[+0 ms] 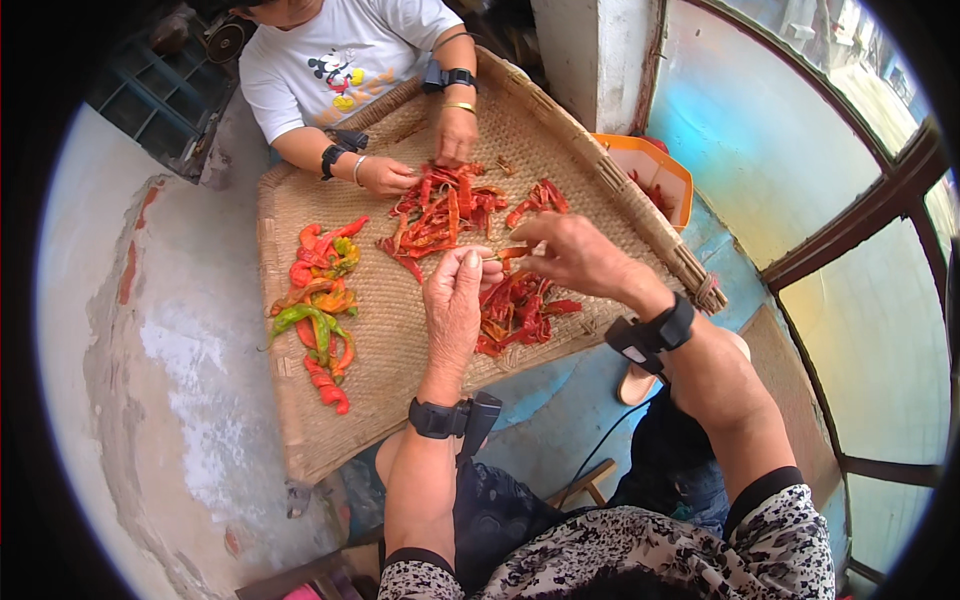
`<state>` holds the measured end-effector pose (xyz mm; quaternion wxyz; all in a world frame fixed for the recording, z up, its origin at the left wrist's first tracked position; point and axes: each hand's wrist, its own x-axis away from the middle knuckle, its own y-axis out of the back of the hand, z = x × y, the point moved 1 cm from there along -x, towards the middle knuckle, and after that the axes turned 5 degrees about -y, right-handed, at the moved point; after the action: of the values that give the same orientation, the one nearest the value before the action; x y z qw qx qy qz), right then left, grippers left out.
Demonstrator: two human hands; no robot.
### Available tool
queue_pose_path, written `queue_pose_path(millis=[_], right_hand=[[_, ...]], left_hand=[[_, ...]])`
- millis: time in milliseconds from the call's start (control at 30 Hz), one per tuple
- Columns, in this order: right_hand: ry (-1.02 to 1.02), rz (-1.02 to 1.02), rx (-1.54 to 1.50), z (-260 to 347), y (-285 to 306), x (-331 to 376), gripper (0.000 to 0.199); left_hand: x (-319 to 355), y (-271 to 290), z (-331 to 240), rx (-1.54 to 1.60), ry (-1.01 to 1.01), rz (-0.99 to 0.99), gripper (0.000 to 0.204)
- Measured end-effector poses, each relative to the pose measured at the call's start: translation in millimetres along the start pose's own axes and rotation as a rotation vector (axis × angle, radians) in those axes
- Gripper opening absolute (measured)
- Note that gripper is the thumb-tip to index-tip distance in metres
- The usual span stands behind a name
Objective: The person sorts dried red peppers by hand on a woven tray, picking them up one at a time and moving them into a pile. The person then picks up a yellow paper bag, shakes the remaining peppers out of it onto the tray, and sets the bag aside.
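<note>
My left hand [457, 300] and my right hand [575, 255] meet over a large woven tray [400, 370]. Between them is a small orange-red chili pepper [513, 253]. My left thumb and fingers pinch its left end, while my right fingers close on its other end. Right below my hands lies a pile of dried red chili peppers [522, 312]. A larger heap of red chili peppers [440, 215] sits farther off. Past my right hand is a small bunch of red peppers [540, 200]. Fresher red, orange and green peppers [320, 300] lie along the tray's left side.
Across the tray a person in a white shirt [340, 60] has both hands [458, 135] at the larger heap. An orange-rimmed container [665, 170] with red peppers stands beyond the tray's right edge. A wall [190, 370] rises at left, framed windows [870, 350] at right.
</note>
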<state>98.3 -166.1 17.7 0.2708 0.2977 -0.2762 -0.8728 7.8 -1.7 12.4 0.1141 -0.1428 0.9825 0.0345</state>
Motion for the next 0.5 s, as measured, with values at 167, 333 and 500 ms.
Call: queue_pose_path(millis=[167,333,500], right_hand=[[-0.007,0.015,0.067,-3,-5,-9,0.013],[-0.085,-0.397,0.071,-23,42,-18,0.016],[-0.127,-0.730,0.767,-57,65,-8,0.017]], left_hand=[[5,1,-9,0.081,0.027,0.048,0.031],[4,48,-6,-0.550,-0.030,0.216,0.038],[23,65,1,-0.947,0.049,0.355,0.056]])
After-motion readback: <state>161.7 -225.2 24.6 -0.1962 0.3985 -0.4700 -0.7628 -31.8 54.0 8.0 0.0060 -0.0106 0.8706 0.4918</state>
